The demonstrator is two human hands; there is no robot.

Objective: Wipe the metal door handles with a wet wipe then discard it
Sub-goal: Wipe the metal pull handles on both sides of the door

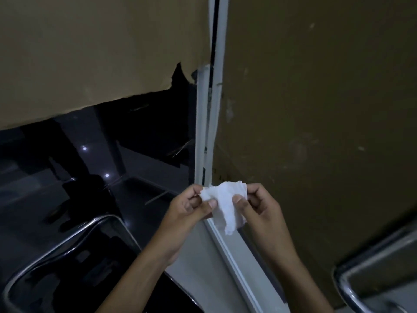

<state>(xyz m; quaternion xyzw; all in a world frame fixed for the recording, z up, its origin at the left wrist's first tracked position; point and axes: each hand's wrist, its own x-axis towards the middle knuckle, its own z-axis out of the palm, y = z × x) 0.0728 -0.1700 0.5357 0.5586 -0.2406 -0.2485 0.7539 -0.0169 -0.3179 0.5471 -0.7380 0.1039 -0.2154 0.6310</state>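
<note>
A white wet wipe (226, 205) hangs crumpled between both hands at the lower middle of the view. My left hand (191, 208) pinches its left edge with thumb and fingers. My right hand (257, 206) pinches its right edge. A curved metal door handle (67, 240) runs along the dark glass door at the lower left, below and left of my left hand. A second metal door handle (352, 292) shows at the lower right corner on the other door. Neither hand touches a handle.
Brown paper (90, 53) with a torn lower edge covers the left glass door, and more brown paper (316, 109) covers the right door. A white door frame (204, 132) runs down between them. The scene is dim, with dark reflections in the bare glass.
</note>
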